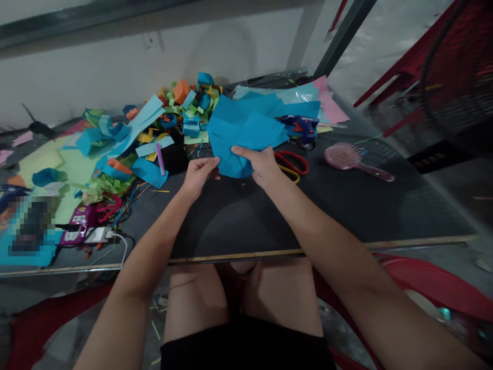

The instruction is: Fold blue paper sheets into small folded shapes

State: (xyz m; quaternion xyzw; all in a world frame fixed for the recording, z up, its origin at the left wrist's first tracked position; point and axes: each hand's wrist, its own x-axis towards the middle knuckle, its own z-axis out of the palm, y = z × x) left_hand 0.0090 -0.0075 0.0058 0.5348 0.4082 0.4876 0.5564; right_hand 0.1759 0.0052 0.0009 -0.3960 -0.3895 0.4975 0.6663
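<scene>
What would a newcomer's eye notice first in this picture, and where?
Most likely the blue paper, near the middle, with the right hand gripping it and the left hand at its edge. Behind it, to the left, sits a colourful heap of paper; a pink hairbrush lies on the right of the dark table.

Over the worktop (246, 221) before me, my sheet (231, 126) is between the loops (191, 127) at left and the hairbrush (344, 156) at right.

Looks like a paper-craft workspace, judging by the dark table (346, 216) strewn with cut coloured paper (182, 92), scissors (306, 163) and a glue gun (307, 128); has red plastic chairs (408, 64) and a caged fan (458, 77) nearby.
</scene>
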